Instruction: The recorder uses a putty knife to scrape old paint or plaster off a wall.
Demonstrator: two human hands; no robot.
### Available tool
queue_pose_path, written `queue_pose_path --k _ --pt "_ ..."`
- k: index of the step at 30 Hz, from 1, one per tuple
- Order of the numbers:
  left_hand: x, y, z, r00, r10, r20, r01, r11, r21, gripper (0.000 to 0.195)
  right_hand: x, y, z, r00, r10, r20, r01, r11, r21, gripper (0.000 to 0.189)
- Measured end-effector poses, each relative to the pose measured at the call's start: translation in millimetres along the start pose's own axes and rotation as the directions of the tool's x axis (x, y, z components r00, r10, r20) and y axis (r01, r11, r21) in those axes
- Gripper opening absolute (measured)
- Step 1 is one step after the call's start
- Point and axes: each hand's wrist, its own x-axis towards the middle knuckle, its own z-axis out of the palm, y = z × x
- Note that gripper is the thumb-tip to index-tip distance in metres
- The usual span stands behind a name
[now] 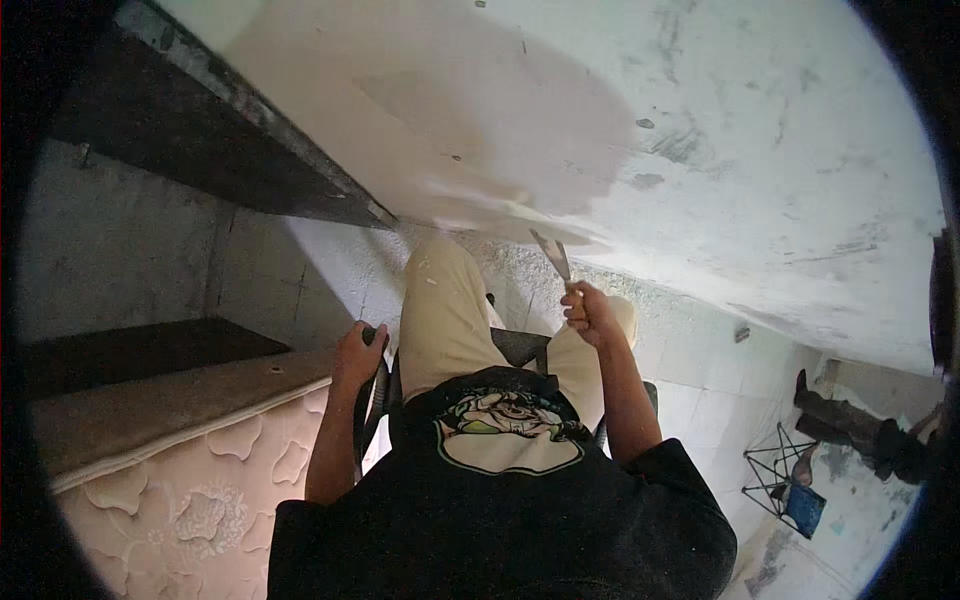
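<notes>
My right hand point(589, 313) grips the handle of a putty knife point(556, 256) above my right knee. Its metal blade points up and away from me, close to the foot of the wall. I cannot tell whether the blade touches it. My left hand point(361, 352) is closed around the end of a dark chair armrest point(369, 406). Ahead of me rises a whitish wall point(750, 172), scuffed with grey marks. A large pinkish-beige patch point(540, 127), darker in places, spreads over it. The chair I sit on is mostly hidden under my body.
At the left, a dark slab point(217, 112) juts out beside the wall, and a flower-patterned mattress point(202, 495) lies near my left arm. Light tiles point(675, 360) cover the floor, with a small object point(742, 333) on them. To the far right are another person point(862, 435) and a folding frame stool point(780, 465) with a blue panel.
</notes>
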Motion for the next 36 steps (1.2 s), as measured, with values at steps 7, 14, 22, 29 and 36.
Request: queue_pose_path --k 7,14,22,29,36 --pt "3.2 -13.2 6.1 0.999 0.035 0.009 -0.035 0.999 -0.040 0.048 -37.7 39.8 -18.1 0.972 -0.210 -0.103 0.189 0.965 -0.183 0.024" --pt "-5.9 0.3 -5.4 1.000 0.016 0.006 -0.016 1.000 0.010 0.051 -57.3 26.8 16.5 0.725 -0.689 0.027 0.299 0.279 -0.913 0.024" --pt "-6.0 -0.8 -4.6 0.999 0.040 -0.016 -0.039 0.998 0.039 0.052 -64.0 -1.6 62.1 0.452 -0.892 -0.029 0.625 0.340 -0.702 0.026" --pt "-3.9 1.2 -4.5 1.000 0.022 -0.003 -0.021 1.000 0.007 0.050 -57.9 -10.6 79.9 0.489 -0.844 -0.221 0.792 0.536 -0.292 0.032" --pt "-5.5 4.3 -7.1 1.000 0.025 -0.001 -0.025 0.999 0.026 0.049 -60.9 -8.6 69.0 0.358 -0.912 -0.200 0.847 0.407 -0.342 0.029"
